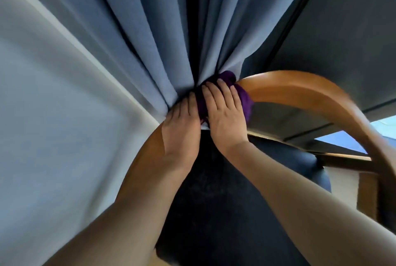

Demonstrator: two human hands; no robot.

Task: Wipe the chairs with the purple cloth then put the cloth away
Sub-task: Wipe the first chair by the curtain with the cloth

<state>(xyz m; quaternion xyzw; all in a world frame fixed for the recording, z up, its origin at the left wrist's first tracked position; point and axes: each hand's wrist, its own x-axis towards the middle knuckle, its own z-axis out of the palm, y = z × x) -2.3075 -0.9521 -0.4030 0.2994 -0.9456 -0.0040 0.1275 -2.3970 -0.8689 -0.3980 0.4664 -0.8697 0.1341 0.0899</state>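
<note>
Forearms (128,201) meet mid-frame, left hand (182,122) flat on the chair rail (300,85), right hand (225,113) flat on the purple cloth (245,100) — soft, light, probably best gripped bunched.

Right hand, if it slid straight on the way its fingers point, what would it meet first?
Likely the blue curtain, hanging just beyond the purple cloth under the right hand; depth is uncertain.
</note>
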